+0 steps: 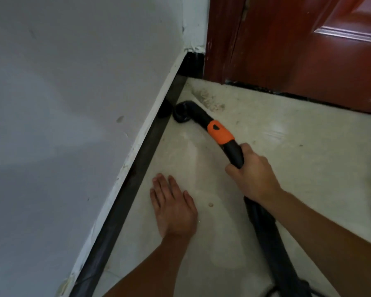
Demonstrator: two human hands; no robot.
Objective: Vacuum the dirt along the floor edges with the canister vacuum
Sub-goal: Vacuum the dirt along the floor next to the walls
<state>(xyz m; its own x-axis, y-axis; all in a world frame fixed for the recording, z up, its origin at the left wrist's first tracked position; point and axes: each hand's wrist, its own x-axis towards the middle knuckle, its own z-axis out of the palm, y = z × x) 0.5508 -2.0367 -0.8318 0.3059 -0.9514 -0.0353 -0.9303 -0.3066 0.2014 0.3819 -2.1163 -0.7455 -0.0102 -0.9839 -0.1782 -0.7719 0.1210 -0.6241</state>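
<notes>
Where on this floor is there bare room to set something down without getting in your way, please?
The widest bare floor lies right of the vacuum hose, up to the door. A smaller patch sits between the left hand, the baseboard and the nozzle. The corner is crowded: nozzle and dirt.

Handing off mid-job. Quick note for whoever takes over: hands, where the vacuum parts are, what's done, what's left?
Right hand grips the black wand behind its orange collar.
Left hand lies flat on the floor, holding nothing.
Nozzle is on the floor beside the dark baseboard, short of the corner by the red door.
Hose trails back under the right arm; canister not in view.
Done: hard to tell; the edge near the left hand looks fairly clean.
Left: dirt patch in the corner, a crumb near the left hand, the door edge.
</notes>
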